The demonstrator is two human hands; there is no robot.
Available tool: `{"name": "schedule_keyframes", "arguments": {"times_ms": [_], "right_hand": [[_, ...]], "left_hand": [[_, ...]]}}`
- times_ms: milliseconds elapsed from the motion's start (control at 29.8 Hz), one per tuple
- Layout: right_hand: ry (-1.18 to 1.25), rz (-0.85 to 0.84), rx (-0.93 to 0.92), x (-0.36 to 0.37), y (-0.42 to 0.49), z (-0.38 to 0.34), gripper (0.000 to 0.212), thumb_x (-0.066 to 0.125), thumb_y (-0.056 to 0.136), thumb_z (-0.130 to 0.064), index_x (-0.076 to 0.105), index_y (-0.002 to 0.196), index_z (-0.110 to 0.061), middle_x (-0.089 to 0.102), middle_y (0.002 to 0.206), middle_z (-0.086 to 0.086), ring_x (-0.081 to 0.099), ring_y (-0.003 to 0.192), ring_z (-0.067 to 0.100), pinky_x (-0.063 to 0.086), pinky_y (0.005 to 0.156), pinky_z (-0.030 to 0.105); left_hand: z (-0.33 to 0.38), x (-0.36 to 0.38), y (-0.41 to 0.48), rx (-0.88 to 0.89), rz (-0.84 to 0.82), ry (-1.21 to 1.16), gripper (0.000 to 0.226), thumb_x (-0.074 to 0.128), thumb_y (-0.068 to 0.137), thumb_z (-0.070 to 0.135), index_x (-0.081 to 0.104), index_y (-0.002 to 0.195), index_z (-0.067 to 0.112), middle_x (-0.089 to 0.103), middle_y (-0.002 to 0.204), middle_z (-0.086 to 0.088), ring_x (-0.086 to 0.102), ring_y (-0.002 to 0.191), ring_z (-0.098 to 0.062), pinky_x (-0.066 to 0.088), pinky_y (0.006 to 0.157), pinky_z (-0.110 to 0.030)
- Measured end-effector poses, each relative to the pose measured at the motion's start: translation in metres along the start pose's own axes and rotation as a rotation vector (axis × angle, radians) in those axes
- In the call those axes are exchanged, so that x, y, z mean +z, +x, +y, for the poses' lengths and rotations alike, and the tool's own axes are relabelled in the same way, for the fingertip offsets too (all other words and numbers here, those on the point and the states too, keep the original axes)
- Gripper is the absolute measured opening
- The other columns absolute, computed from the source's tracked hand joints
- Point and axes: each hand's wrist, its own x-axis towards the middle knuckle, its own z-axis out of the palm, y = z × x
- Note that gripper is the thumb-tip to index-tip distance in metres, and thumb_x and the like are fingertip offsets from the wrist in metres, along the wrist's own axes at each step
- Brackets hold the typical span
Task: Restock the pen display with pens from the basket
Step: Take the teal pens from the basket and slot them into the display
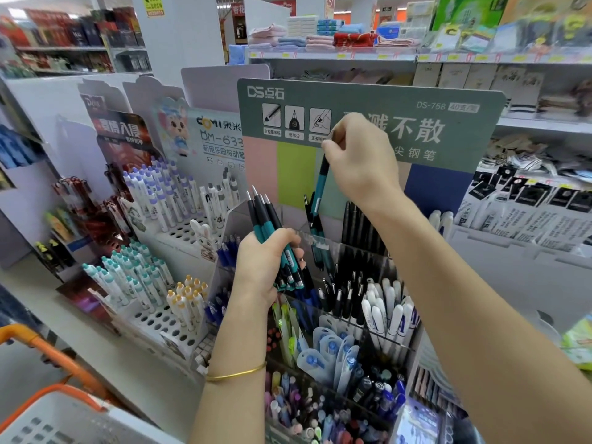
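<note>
The tall pen display, a clear plastic rack of compartments (355,251) under a grey-green cardboard header (368,100), stands straight ahead on the shelf. A white plastic basket with an orange handle (48,421) sits low on the left, well apart from it. The right hand (358,161) is raised before the header, its fingertips pinching the upper end of a single teal-and-black pen (320,187); the pen's long axis runs nearly upright, the top leaning slightly right, the lower end down in a rear compartment beside other teal pens. The left hand (262,264), wearing a thin gold bangle (237,374), clutches a bundle of teal-and-black pens (266,219), silver buttons pointing up-left, tips down-right.
</note>
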Motion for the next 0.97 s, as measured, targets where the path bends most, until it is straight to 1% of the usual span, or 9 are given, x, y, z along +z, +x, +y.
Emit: {"name": "schedule_keyframes", "arguments": {"times_ms": [134, 235, 369, 504, 604, 672, 772, 873, 974], "right_hand": [[-0.227, -0.073, -0.111, 0.015, -0.005, 0.005, 0.018, 0.056, 0.094, -0.025, 0.062, 0.100, -0.010, 0.066, 0.099, 0.006, 0.055, 0.099, 0.029, 0.046, 0.072, 0.034], [-0.479, -0.193, -0.173, 0.029, -0.010, 0.005, 0.014, 0.060, 0.091, -0.025, 0.066, 0.094, -0.012, 0.066, 0.099, 0.007, 0.047, 0.111, 0.030, 0.035, 0.070, 0.031], [-0.656, -0.289, -0.181, 0.034, -0.015, 0.006, 0.011, 0.061, 0.090, -0.020, 0.054, 0.082, -0.019, 0.065, 0.101, 0.009, 0.043, 0.114, 0.030, 0.029, 0.075, 0.031], [-0.456, -0.160, -0.161, 0.024, -0.006, 0.008, 0.010, 0.059, 0.090, -0.014, 0.063, 0.083, -0.007, 0.067, 0.099, 0.009, 0.049, 0.109, 0.031, 0.036, 0.073, 0.031], [-0.170, -0.298, -0.143, 0.013, -0.004, 0.005, 0.031, 0.057, 0.093, -0.029, 0.072, 0.093, -0.003, 0.071, 0.092, 0.013, 0.063, 0.089, 0.030, 0.052, 0.075, 0.036], [-0.091, -0.427, -0.184, 0.010, -0.008, 0.001, 0.035, 0.057, 0.093, -0.032, 0.072, 0.093, 0.000, 0.071, 0.092, 0.016, 0.064, 0.085, 0.031, 0.053, 0.077, 0.040], [-0.027, -0.516, -0.185, 0.008, -0.013, -0.001, 0.030, 0.058, 0.093, -0.026, 0.071, 0.090, 0.000, 0.071, 0.091, 0.014, 0.063, 0.087, 0.027, 0.048, 0.076, 0.032], [0.038, -0.509, -0.142, 0.005, -0.013, -0.001, 0.025, 0.060, 0.091, -0.021, 0.073, 0.088, 0.000, 0.071, 0.089, 0.013, 0.064, 0.087, 0.025, 0.048, 0.078, 0.033], [0.092, -0.414, -0.106, 0.005, -0.013, -0.002, 0.025, 0.061, 0.087, -0.017, 0.070, 0.085, 0.006, 0.070, 0.089, 0.021, 0.064, 0.088, 0.033, 0.052, 0.080, 0.042]], "left_hand": [[0.000, 0.001, -0.002, -0.009, -0.036, -0.019, 0.012, 0.053, 0.091, -0.004, 0.052, 0.083, 0.005, 0.056, 0.071, -0.010, 0.055, 0.051, -0.015, 0.050, 0.048, -0.029], [0.002, 0.001, -0.003, -0.015, -0.091, -0.061, 0.011, 0.050, 0.092, -0.004, 0.051, 0.087, 0.005, 0.058, 0.073, -0.010, 0.054, 0.053, -0.016, 0.049, 0.049, -0.030], [0.004, 0.002, -0.005, -0.030, -0.140, -0.091, 0.008, 0.049, 0.093, -0.004, 0.051, 0.094, 0.004, 0.061, 0.076, -0.008, 0.056, 0.053, -0.015, 0.051, 0.050, -0.029], [0.006, 0.001, -0.006, -0.014, -0.181, -0.067, 0.009, 0.048, 0.094, -0.003, 0.054, 0.092, 0.004, 0.063, 0.078, -0.008, 0.057, 0.056, -0.015, 0.052, 0.052, -0.029], [0.007, 0.002, -0.007, 0.006, -0.226, -0.068, 0.008, 0.050, 0.093, -0.003, 0.053, 0.097, 0.003, 0.064, 0.078, -0.007, 0.057, 0.058, -0.015, 0.052, 0.053, -0.029], [0.008, 0.004, -0.007, 0.024, -0.260, -0.069, 0.014, 0.056, 0.089, -0.002, 0.053, 0.102, 0.003, 0.066, 0.075, -0.005, 0.058, 0.059, -0.016, 0.051, 0.054, -0.030], [0.008, 0.006, -0.007, 0.040, -0.285, -0.056, 0.018, 0.054, 0.090, -0.003, 0.052, 0.106, 0.004, 0.065, 0.074, -0.004, 0.057, 0.059, -0.016, 0.050, 0.054, -0.030], [0.008, 0.006, -0.008, 0.029, -0.296, -0.060, 0.016, 0.050, 0.092, -0.003, 0.052, 0.107, 0.004, 0.064, 0.073, -0.004, 0.058, 0.058, -0.015, 0.051, 0.052, -0.029], [0.009, 0.006, -0.007, 0.004, -0.287, -0.104, 0.020, 0.048, 0.095, 0.000, 0.052, 0.114, 0.001, 0.064, 0.073, -0.006, 0.062, 0.061, -0.016, 0.053, 0.053, -0.029]]}}
